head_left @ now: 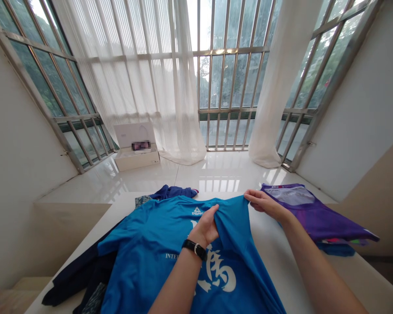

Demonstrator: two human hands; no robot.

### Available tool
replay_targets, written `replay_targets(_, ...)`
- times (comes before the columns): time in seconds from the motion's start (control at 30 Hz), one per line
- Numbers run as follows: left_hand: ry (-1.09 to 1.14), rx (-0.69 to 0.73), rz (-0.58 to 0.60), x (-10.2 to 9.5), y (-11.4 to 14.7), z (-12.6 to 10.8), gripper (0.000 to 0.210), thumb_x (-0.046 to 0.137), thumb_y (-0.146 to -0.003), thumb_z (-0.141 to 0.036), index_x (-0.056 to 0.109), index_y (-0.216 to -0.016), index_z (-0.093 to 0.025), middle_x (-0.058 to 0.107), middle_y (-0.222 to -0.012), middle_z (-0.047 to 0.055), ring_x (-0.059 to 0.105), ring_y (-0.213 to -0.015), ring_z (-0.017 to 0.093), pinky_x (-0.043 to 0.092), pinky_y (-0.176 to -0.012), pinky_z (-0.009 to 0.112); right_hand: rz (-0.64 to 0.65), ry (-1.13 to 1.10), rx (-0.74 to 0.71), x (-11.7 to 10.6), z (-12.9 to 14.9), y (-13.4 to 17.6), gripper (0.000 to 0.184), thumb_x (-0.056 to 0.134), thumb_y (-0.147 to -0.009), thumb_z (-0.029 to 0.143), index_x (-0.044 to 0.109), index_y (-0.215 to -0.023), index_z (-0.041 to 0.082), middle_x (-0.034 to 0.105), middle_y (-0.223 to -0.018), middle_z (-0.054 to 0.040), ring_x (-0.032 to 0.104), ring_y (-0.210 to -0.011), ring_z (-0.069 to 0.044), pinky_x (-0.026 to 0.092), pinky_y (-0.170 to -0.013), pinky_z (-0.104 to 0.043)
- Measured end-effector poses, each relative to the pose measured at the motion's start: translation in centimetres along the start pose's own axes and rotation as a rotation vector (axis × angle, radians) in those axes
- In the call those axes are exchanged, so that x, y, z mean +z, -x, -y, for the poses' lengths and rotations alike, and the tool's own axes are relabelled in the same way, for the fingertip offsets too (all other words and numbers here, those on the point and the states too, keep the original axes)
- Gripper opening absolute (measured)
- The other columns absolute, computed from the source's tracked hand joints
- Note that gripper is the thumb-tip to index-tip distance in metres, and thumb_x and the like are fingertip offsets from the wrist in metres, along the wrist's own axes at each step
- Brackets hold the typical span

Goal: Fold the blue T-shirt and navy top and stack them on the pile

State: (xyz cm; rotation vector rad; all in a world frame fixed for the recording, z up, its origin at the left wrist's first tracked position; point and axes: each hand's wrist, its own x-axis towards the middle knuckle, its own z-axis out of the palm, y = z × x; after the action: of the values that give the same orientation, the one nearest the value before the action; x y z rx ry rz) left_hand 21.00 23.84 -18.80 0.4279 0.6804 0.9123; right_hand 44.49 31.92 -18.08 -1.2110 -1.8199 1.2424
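Black strap point(190, 246) with silver buckle point(197, 248), left wrist point(198, 237)

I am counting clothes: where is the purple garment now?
In the head view, the purple garment lies right of the right hand, on the white table.

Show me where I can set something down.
Bare sill lies between the white curtains and the blue shirt. A table strip separates that shirt from the purple garment, though the right forearm crosses above it. Dark clothes crowd the table's left.
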Motion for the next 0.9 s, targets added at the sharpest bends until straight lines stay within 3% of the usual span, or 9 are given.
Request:
replay_targets(0.07,-0.050,-0.014,-0.027,-0.1,-0.1,0.2,0.043,0.042,-0.099,-0.042,0.063,-0.115,-0.008,0.073,-0.103,0.017,0.070,-0.097,0.026,0.056,-0.088,0.038,-0.085,0.114,-0.067,0.2,0.0,-0.3,0.046,0.059,-0.078,0.066,0.061,-0.072,0.020,0.047,-0.056,0.0061,0.037,-0.050,-0.009,0.030,-0.048,-0.022)
replay_targets(0.17,-0.211,0.022,-0.173,-0.6,-0.7,0.8,0.040,0.046,-0.097,-0.046,0.058,-0.116,-0.013,0.072,-0.099,0.013,0.070,-0.091,0.025,0.057,-0.078,0.037,-0.165,0.266,-0.115,0.5,-0.7,-0.9,0.043,0.063,-0.074,0.063,0.065,-0.066,0.021,0.060,-0.063,0.0013,0.051,-0.064,-0.015,0.041,-0.061,-0.027)
replay_targets(0.33,-0.795,0.308,-0.424,-1.9,-2.0,2.2,0.029,0.054,-0.092,-0.048,0.060,-0.088,-0.019,0.070,-0.091,0.011,0.064,-0.096,0.028,0.052,-0.083,0.038,-0.219,0.421,-0.124,0.8,-2.7,-1.5,0.031,0.065,-0.074,0.054,0.067,-0.067,0.024,0.066,-0.066,-0.0009,0.056,-0.067,-0.020,0.040,-0.065,-0.031)
replay_targets(0.43,-0.936,0.383,-0.457,-2.1,-2.5,2.5,0.026,0.059,-0.088,-0.038,0.055,-0.069,-0.022,0.069,-0.082,0.011,0.063,-0.096,0.030,0.046,-0.091,0.040,-0.228,0.509,-0.122,1.0,-3.6,-1.7,0.029,0.064,-0.075,0.052,0.064,-0.066,0.025,0.066,-0.065,-0.0016,0.056,-0.065,-0.021,0.038,-0.064,-0.031)
replay_targets(0.53,-1.046,0.435,-0.479,-2.0,-2.5,2.2,0.025,0.057,-0.089,-0.030,0.052,-0.065,-0.022,0.068,-0.083,0.012,0.062,-0.091,0.030,0.044,-0.089,0.041,-0.214,0.589,-0.110,1.4,-4.2,-1.8,0.029,0.061,-0.079,0.051,0.063,-0.070,0.024,0.066,-0.068,-0.0029,0.058,-0.067,-0.022,0.038,-0.065,-0.031)
replay_targets(0.77,-1.237,0.515,-0.513,-2.4,-2.0,0.9,0.016,0.053,-0.091,-0.027,0.058,-0.078,-0.020,0.067,-0.086,0.014,0.063,-0.088,0.031,0.043,-0.083,0.040,-0.169,0.703,-0.074,2.3,-4.6,-1.6,0.028,0.057,-0.086,0.050,0.061,-0.076,0.024,0.066,-0.077,-0.0042,0.060,-0.075,-0.021,0.039,-0.068,-0.029)
replay_targets(0.9,-1.317,0.522,-0.518,-2.6,-1.6,0.9,0.017,0.053,-0.092,-0.029,0.061,-0.097,-0.015,0.068,-0.094,0.018,0.064,-0.092,0.033,0.044,-0.079,0.038,-0.186,0.747,-0.040,2.9,-4.6,-1.7,0.027,0.057,-0.086,0.049,0.061,-0.078,0.024,0.065,-0.087,-0.0055,0.059,-0.078,-0.020,0.039,-0.069,-0.028)
